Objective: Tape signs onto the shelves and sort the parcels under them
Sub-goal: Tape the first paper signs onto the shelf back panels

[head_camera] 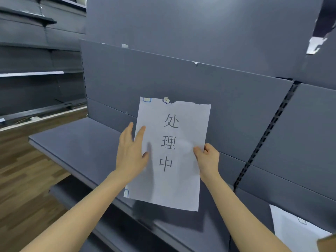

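A white paper sign (174,180) with three black characters is held up in front of the grey back panel (200,84) of the shelf unit. Small tape pieces (166,100) sit along its torn top edge, and another sits at its lower left corner. My right hand (208,160) pinches the sign's right edge between thumb and curled fingers. My left hand (131,153) lies against the sign's left edge with straight fingers. A grey shelf board (76,142) runs below and to the left.
A second white sheet (294,231) with a tape piece lies at the lower right, next to a brown cardboard corner (327,242). A slotted upright (263,135) divides the panels. More grey shelving stands at the left, over a wood-pattern floor (23,179).
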### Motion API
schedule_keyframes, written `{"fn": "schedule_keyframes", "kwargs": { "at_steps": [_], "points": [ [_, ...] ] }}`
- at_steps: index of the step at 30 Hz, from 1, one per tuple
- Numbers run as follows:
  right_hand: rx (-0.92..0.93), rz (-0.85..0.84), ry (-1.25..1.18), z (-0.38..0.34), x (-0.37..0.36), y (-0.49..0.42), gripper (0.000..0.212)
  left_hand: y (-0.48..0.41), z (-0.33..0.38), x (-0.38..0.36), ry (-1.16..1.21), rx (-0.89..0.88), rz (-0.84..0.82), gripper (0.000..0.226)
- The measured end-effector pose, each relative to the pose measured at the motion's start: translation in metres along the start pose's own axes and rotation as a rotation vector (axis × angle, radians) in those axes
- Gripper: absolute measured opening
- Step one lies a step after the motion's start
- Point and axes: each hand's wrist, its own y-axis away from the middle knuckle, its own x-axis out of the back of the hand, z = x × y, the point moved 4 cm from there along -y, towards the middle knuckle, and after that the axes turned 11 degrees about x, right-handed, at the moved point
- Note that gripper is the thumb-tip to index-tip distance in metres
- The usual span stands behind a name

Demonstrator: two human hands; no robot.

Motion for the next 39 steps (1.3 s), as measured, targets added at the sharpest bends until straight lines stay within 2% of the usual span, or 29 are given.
{"fn": "schedule_keyframes", "kwargs": {
  "at_steps": [3,10,13,17,21,28,35,39],
  "points": [
    [0.063,0.021,-0.009,-0.002,-0.028,-0.03,0.027,-0.045,0.003,-0.011,-0.188,-0.204,0.06,0.075],
    [0.199,0.132,-0.03,-0.009,-0.06,-0.096,0.033,-0.147,0.029,-0.022,-0.292,-0.395,0.078,0.072],
    [0.225,0.216,-0.013,-0.007,-0.06,-0.108,0.033,-0.172,0.039,-0.033,-0.252,-0.44,0.078,0.071],
    [0.242,0.311,0.023,-0.006,-0.052,-0.12,0.023,-0.195,0.055,-0.045,-0.16,-0.491,0.069,0.068],
    [0.251,0.383,0.041,-0.01,-0.046,-0.128,0.032,-0.214,0.072,-0.05,-0.106,-0.488,0.008,0.071],
    [0.237,0.525,0.044,-0.017,-0.052,-0.134,0.04,-0.242,0.091,-0.059,-0.087,-0.585,-0.03,0.076],
    [0.223,0.581,0.043,-0.018,-0.06,-0.143,0.036,-0.255,0.092,-0.07,-0.068,-0.675,0.07,0.083],
    [0.239,0.597,0.055,-0.02,-0.062,-0.145,0.039,-0.255,0.096,-0.07,-0.06,-0.671,0.051,0.079]
  ]
}}
